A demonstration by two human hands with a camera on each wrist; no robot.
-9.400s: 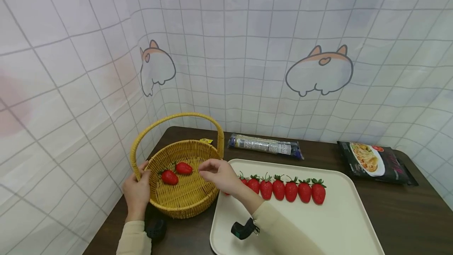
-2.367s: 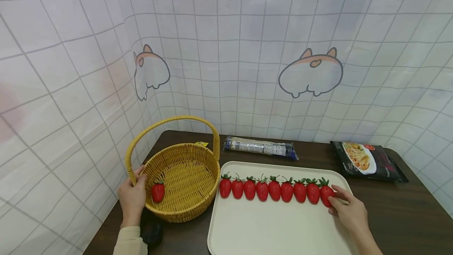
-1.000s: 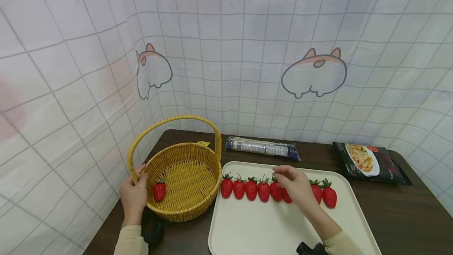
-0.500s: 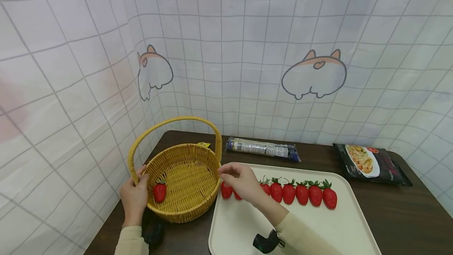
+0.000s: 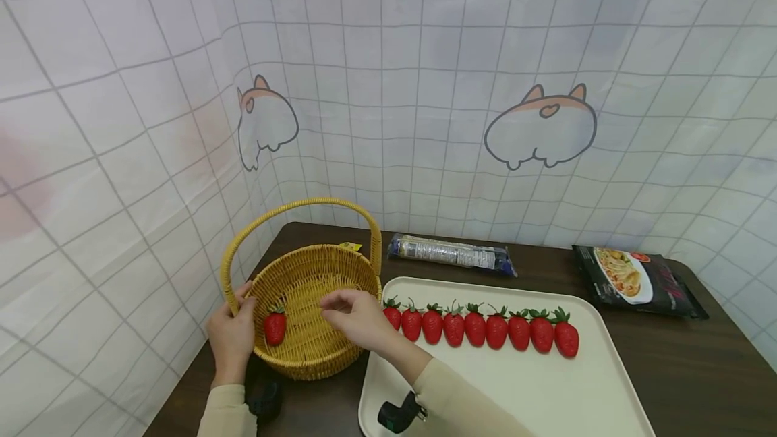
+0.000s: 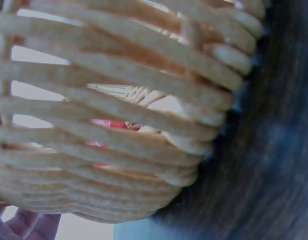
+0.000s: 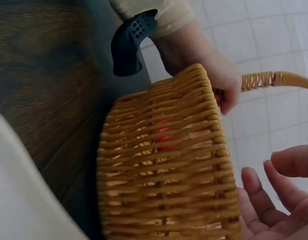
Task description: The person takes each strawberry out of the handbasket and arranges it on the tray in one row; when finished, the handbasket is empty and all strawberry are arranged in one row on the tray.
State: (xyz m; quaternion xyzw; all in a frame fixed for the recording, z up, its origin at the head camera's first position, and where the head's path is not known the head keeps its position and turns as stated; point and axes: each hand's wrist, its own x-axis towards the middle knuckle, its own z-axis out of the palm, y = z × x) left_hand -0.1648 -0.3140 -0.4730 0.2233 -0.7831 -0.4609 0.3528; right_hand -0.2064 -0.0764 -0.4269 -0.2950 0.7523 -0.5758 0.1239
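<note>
A yellow wicker basket [image 5: 303, 364] with a tall handle stands on the left. My left hand [image 5: 232, 339] grips its left rim by the handle's foot. One red strawberry [image 5: 275, 328] lies inside, near that hand; red shows through the weave in both wrist views. Over the basket's right side hovers my right hand [image 5: 358, 321]. In the right wrist view its fingers [image 7: 261, 197] are loosely bent beside the rim, with nothing between them. Several strawberries [image 5: 475, 328] with green leaves form a row across a cream tray [image 5: 516, 383]; my right wrist and hand come close to the leftmost one.
A long clear packet [image 5: 452, 253] lies behind the tray. On the right is a black noodle packet [image 5: 637, 282]. A small yellow item [image 5: 350, 246] shows behind the basket. The dark table [image 5: 692, 369] meets a grid-patterned curtain at the back and left.
My right hand put one of the basket's two strawberries at the row's right end, let go, and moved left across the tray to above the basket. My left hand stayed on the rim.
</note>
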